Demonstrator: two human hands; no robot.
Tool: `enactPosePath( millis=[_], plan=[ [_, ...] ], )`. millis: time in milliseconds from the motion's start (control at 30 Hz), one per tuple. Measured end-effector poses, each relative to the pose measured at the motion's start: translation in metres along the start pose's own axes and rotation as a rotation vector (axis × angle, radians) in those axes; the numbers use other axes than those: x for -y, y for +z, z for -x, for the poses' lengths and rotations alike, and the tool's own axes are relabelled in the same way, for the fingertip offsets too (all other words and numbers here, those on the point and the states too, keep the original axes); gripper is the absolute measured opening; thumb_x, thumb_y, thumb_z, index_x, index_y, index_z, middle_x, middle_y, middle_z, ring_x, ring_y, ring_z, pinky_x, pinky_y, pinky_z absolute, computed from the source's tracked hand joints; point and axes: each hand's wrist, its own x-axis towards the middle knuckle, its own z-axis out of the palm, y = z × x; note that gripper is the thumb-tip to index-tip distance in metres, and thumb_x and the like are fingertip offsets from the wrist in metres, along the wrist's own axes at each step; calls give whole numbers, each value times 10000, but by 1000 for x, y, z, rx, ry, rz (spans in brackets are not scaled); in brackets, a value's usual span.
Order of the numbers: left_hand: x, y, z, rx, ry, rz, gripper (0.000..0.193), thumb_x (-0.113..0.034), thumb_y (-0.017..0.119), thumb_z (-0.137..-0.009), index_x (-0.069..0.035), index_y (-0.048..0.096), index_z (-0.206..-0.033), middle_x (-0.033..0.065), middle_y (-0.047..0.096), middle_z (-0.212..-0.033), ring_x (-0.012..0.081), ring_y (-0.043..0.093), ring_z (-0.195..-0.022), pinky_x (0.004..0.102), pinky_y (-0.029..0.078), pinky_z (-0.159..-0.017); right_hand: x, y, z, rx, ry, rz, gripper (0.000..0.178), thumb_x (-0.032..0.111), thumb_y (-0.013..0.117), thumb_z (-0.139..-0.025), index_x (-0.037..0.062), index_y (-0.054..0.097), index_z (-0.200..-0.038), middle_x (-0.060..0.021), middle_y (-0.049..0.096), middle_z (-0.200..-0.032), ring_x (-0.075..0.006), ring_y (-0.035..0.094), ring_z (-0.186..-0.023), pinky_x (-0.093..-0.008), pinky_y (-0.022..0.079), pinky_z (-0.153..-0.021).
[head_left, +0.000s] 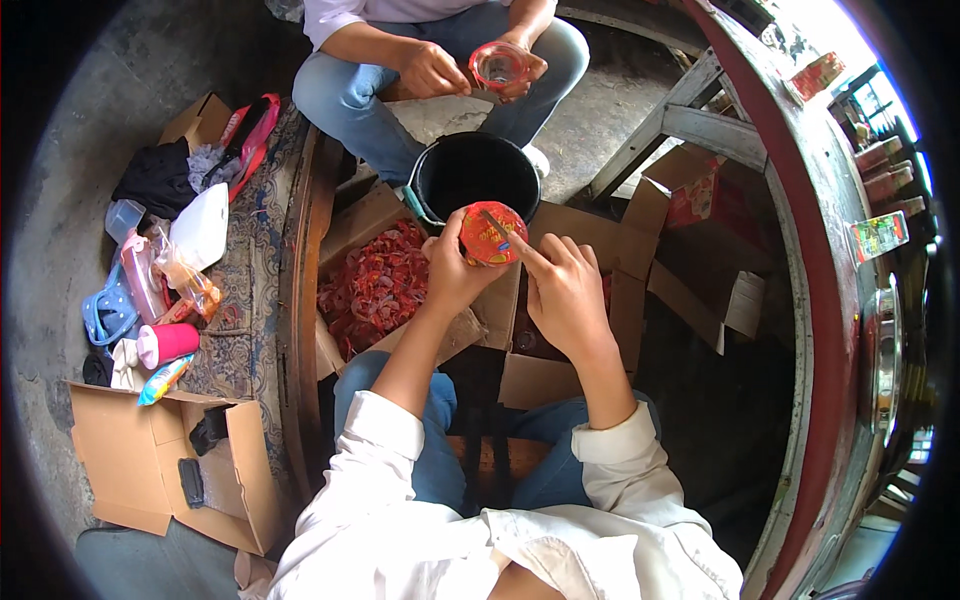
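Observation:
My left hand [455, 258] grips a round cup with a red printed lid [492, 250], holding its top toward me. My right hand [568, 292] is beside it, index finger stretched to the lid and the other fingers curled. From that fingertip a thin dark blade-like strip [493, 221] lies across the lid; its grip end is hidden by the hand. Just beyond the cup stands a black bucket [470, 150]. Below my left forearm, a cardboard box holds a heap of red plastic scraps [375, 285]. Part of another open box [545, 380] shows under my right hand.
Opposite me a seated person's hands [435, 72] hold a clear cup with a red rim [498, 66]. A wooden bench edge [305, 300], clutter and an open carton [125, 460] are at left. A red-edged table [800, 200] runs along the right, above more cardboard boxes [700, 270].

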Motion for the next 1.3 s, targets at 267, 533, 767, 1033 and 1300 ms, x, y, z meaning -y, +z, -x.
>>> enactPosePath(
  millis=[267, 533, 767, 1033, 1300],
  plan=[
    [-4, -2, -3, -33, 91, -129, 547, -117, 823, -603, -23, 540, -1062, 82, 659, -969, 168, 639, -894, 310, 505, -797, 1, -11, 0, 46, 24, 16, 446, 5, 585, -656, 96, 634, -1090, -54, 528, -803, -220, 531, -796, -348, 394, -726],
    [-3, -6, -5, -32, -5, -29, 617, -188, 840, -572, -83, 523, -1091, 48, 647, -968, 210, 624, -900, 357, 407, -848, 1, -21, 3, 76, 12, 27, 427, -9, 573, -655, 87, 650, -1064, -57, 532, -796, -221, 535, -800, -343, 391, -724],
    [2, -12, -8, -91, 85, -119, 554, -112, 829, -615, -9, 534, -1072, 88, 651, -999, 166, 626, -920, 313, 494, -815, 0, -27, 5, 116, 15, 19, 432, -6, 576, -647, 84, 652, -1063, -62, 523, -776, -225, 534, -791, -343, 388, -729],
    [5, -13, -9, -62, 77, -159, 547, -113, 831, -613, -13, 539, -1064, 81, 651, -997, 160, 625, -926, 312, 492, -823, -1, -35, 6, 137, 17, 18, 429, -6, 580, -653, 88, 656, -1064, -61, 523, -777, -226, 534, -790, -342, 389, -733],
    [7, -21, -13, 218, -24, 69, 615, -52, 810, -618, -17, 505, -1150, 60, 617, -1065, 136, 601, -962, 297, 480, -872, -16, -50, 2, 4, 5, -73, 408, -35, 576, -686, 143, 683, -1037, -55, 444, -704, -218, 493, -732, -336, 362, -696]
  ],
)
